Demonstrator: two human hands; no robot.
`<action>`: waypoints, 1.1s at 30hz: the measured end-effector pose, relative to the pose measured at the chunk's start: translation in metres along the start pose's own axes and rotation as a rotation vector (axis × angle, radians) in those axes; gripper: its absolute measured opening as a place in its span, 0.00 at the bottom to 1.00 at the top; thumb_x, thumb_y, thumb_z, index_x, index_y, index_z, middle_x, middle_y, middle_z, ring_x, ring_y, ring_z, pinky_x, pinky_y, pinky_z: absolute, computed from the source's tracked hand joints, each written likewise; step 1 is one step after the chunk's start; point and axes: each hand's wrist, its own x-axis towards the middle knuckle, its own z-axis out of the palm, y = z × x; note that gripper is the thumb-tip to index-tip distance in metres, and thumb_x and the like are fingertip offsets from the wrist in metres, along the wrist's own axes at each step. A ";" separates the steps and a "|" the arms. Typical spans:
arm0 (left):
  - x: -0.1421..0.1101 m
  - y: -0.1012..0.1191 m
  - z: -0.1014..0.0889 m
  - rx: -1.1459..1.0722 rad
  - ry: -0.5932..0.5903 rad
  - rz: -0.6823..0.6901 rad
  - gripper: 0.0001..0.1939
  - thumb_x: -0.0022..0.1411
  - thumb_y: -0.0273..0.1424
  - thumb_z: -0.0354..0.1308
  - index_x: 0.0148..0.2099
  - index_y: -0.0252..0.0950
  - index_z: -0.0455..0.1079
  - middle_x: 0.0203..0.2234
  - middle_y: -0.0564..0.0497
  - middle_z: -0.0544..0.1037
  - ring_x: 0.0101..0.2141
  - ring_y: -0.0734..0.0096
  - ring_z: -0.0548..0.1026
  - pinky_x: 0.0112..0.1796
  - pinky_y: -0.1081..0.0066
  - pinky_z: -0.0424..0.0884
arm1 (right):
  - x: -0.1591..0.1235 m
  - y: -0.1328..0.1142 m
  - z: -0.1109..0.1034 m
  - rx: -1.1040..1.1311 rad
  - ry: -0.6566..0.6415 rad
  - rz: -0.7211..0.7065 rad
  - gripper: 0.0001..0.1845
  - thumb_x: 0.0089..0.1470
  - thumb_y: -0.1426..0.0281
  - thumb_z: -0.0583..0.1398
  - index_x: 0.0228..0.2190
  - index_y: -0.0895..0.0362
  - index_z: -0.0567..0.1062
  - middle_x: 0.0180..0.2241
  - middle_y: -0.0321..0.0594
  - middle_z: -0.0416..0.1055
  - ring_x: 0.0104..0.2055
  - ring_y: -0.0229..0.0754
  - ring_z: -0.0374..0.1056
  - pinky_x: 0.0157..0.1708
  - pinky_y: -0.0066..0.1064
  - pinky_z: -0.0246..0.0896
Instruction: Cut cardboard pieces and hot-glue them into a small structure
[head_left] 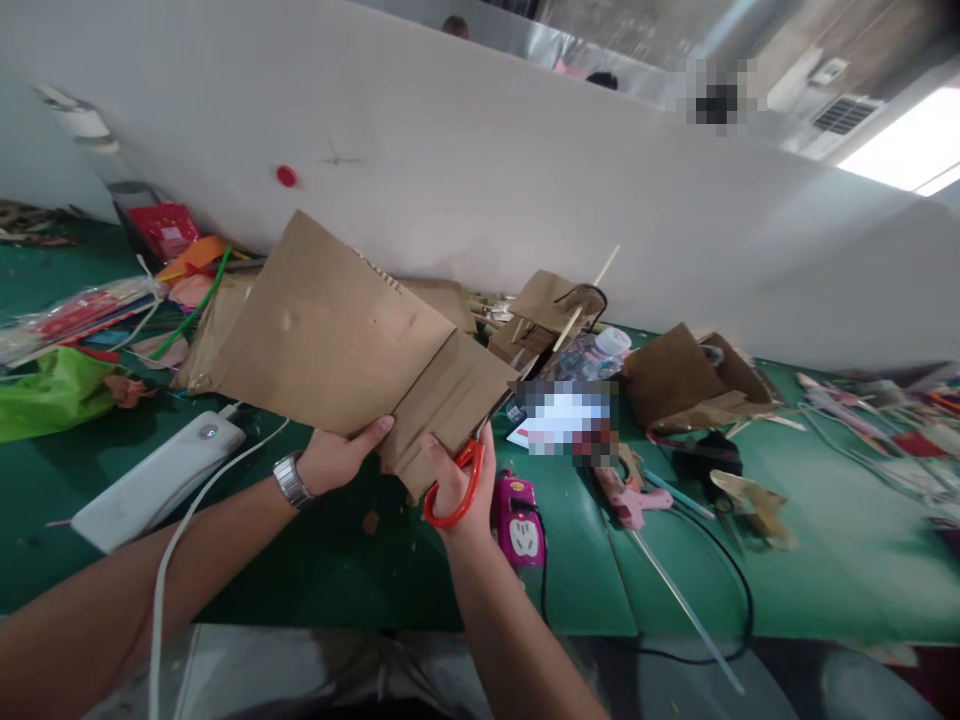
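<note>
A large creased sheet of brown cardboard [322, 330] is held up in front of me, tilted above the table. My left hand [341, 458] grips its lower edge, thumb on the front face and fingers behind. Red-handled scissors [472, 480] hang on my right hand [456, 490], whose thumb presses the front of the cardboard's right flap. Most of the scissor blades are hidden behind the flap. A silver watch [291, 481] is on the left wrist.
On the green table [330, 560] lie a white power bank [161, 480], a purple power socket [519, 520] and a pink glue gun [630, 498]. Cardboard boxes [686, 380] and a plastic bottle [589, 355] stand behind. A white cable [176, 555] crosses my left forearm.
</note>
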 end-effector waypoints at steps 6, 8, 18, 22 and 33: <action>-0.007 0.002 0.005 0.024 -0.008 0.074 0.16 0.63 0.47 0.65 0.44 0.43 0.83 0.43 0.44 0.86 0.61 0.44 0.75 0.65 0.48 0.67 | 0.005 0.006 -0.001 0.079 0.022 0.081 0.22 0.48 0.68 0.72 0.43 0.49 0.71 0.38 0.36 0.80 0.44 0.50 0.78 0.50 0.48 0.75; -0.008 0.002 0.005 0.024 -0.022 0.092 0.17 0.65 0.47 0.63 0.46 0.42 0.83 0.44 0.44 0.86 0.61 0.45 0.74 0.64 0.49 0.68 | 0.006 0.008 -0.001 0.099 0.019 0.093 0.21 0.49 0.69 0.72 0.42 0.49 0.71 0.37 0.34 0.79 0.44 0.50 0.78 0.50 0.47 0.75; -0.015 -0.010 0.002 0.195 0.080 0.093 0.13 0.58 0.46 0.70 0.38 0.45 0.84 0.42 0.44 0.87 0.65 0.40 0.70 0.69 0.48 0.59 | 0.006 0.004 -0.001 0.045 -0.061 0.013 0.20 0.51 0.68 0.70 0.46 0.50 0.74 0.44 0.38 0.80 0.48 0.49 0.76 0.50 0.43 0.74; -0.019 -0.012 0.002 0.193 0.134 0.089 0.13 0.56 0.44 0.73 0.41 0.43 0.85 0.42 0.44 0.87 0.66 0.39 0.69 0.69 0.48 0.59 | 0.004 0.003 0.001 0.047 -0.058 0.004 0.22 0.51 0.67 0.69 0.48 0.51 0.74 0.43 0.38 0.80 0.48 0.50 0.75 0.51 0.43 0.72; -0.021 -0.023 0.003 0.641 0.308 0.571 0.16 0.66 0.45 0.65 0.46 0.39 0.84 0.39 0.46 0.88 0.47 0.47 0.84 0.55 0.53 0.77 | 0.006 0.009 -0.002 -0.019 -0.079 -0.081 0.24 0.52 0.65 0.69 0.51 0.52 0.74 0.41 0.39 0.79 0.44 0.49 0.75 0.47 0.40 0.72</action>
